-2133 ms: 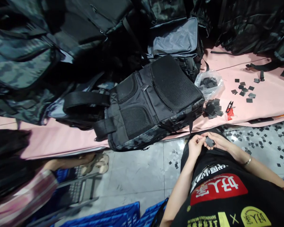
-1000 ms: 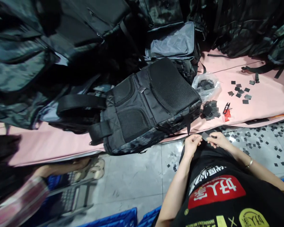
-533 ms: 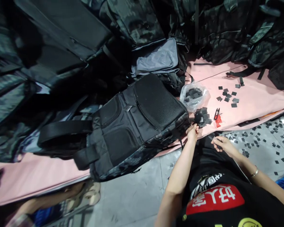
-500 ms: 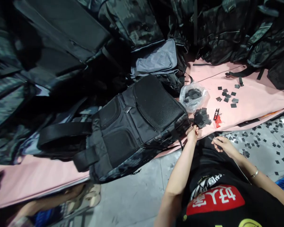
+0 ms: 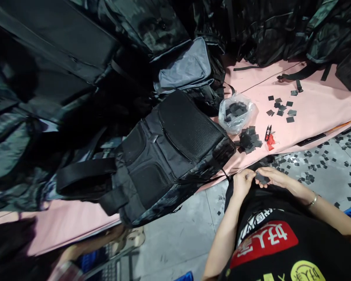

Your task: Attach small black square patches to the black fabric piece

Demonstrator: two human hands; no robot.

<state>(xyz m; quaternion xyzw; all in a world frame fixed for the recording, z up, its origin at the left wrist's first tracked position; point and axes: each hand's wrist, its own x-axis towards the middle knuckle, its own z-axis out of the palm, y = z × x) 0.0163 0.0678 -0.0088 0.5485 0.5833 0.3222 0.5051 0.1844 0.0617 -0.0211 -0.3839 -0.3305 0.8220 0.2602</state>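
Observation:
A black backpack lies on its front on the pink table, its mesh back panel up. My left hand and my right hand meet close to my body, just below the table's edge. Both pinch a small dark square patch between their fingertips. A loose heap of the same dark patches lies on the table right beside the backpack's corner. A clear plastic bag with more patches sits behind the heap.
Small red-handled snips lie right of the heap. Several scattered patches lie farther back. Camouflage backpacks pile up along the table's far side and left. Patch scraps litter the grey floor. Another person's arm shows low left.
My left hand has drawn back from the heap of patches to my body. It has joined the right hand on one patch. The view has shifted slightly.

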